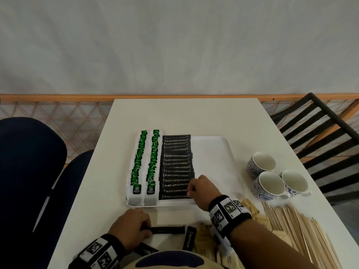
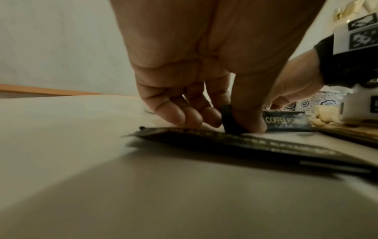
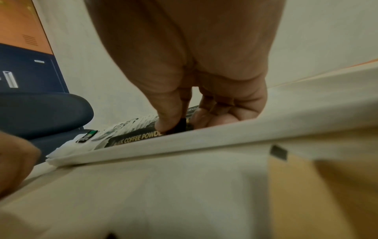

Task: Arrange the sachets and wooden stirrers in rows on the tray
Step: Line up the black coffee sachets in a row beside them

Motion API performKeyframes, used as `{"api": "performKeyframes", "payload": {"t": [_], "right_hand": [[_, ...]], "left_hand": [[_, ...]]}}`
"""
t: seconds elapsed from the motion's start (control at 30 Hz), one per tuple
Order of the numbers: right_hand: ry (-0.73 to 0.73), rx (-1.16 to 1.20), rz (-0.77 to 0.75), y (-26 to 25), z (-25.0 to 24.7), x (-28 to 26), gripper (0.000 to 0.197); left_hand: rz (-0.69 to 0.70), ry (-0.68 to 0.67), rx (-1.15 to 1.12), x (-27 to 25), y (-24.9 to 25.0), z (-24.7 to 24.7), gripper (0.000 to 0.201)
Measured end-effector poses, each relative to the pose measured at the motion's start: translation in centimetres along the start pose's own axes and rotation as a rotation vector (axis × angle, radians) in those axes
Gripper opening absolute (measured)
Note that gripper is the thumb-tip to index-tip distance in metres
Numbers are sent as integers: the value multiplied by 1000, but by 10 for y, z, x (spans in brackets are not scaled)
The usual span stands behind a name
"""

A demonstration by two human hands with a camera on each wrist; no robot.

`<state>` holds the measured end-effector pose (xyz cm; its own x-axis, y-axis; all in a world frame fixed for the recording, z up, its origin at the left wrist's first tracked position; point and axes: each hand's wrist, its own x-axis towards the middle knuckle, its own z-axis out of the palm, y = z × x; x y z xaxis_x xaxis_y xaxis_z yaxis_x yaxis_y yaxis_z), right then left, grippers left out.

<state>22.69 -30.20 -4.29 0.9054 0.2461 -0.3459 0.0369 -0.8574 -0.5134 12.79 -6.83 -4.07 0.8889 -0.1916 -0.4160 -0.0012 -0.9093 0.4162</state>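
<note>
1. Sachets: flat black coffee sachets [image 1: 176, 166] printed "BLACK COFFEE POWDER" overlap in one column on the white tray [image 1: 213, 152], beside two rows of "GREEN TEA" bags [image 1: 144, 164].
2. Right hand [image 1: 203, 189] pinches the nearest tray sachet's end.
3. Left hand [image 1: 131, 226] pinches a loose black sachet [image 1: 165, 229] on the table [image 1: 184, 113].
4. Wooden stirrers [image 1: 303, 233] lie heaped at the table's right edge; the tray's right half is bare.

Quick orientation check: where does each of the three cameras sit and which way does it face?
Head: above, looking down at the tray and table; both hands show.
Left wrist: low over the table, facing forward; left hand pinches a black coffee sachet.
Right wrist: below the tray rim, facing the coffee row; right hand grips its end.
All three views share coffee sachets.
</note>
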Motion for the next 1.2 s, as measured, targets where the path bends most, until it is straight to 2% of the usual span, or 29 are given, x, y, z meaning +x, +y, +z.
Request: {"api": "performKeyframes", "payload": {"t": [0.33, 0.4, 0.47, 0.5, 0.6, 0.7, 0.77, 0.9, 1.07, 1.2], "right_hand": [[31, -32, 21, -3, 5, -1, 9], [82, -29, -18, -6, 4, -5, 11], [136, 10, -131, -13, 1, -13, 13], [107, 32, -195, -16, -2, -17, 16], [-115, 54, -305, -26, -6, -33, 23], [-142, -6, -348, -26, -5, -40, 20], [-112, -39, -324, -22, -3, -38, 20], [4, 19, -139, -4, -8, -31, 15], [49, 41, 18, 12, -10, -18, 10], [-2, 4, 27, 6, -1, -11, 9]], "left_hand": [[-69, 134, -202, 4, -8, -14, 26], [-76, 154, -224, 5, -9, -16, 25], [-85, 183, -264, 5, -8, -18, 23], [-88, 200, -287, 5, -7, -19, 22], [-88, 234, -340, 6, -3, -20, 21], [-67, 236, -374, 6, 2, -20, 19], [-39, 214, -349, 5, 4, -20, 19], [-24, 111, -220, -2, 0, -19, 12], [40, -127, 136, -14, -13, -15, 29], [42, -114, 223, -16, -16, -8, 29]]}}
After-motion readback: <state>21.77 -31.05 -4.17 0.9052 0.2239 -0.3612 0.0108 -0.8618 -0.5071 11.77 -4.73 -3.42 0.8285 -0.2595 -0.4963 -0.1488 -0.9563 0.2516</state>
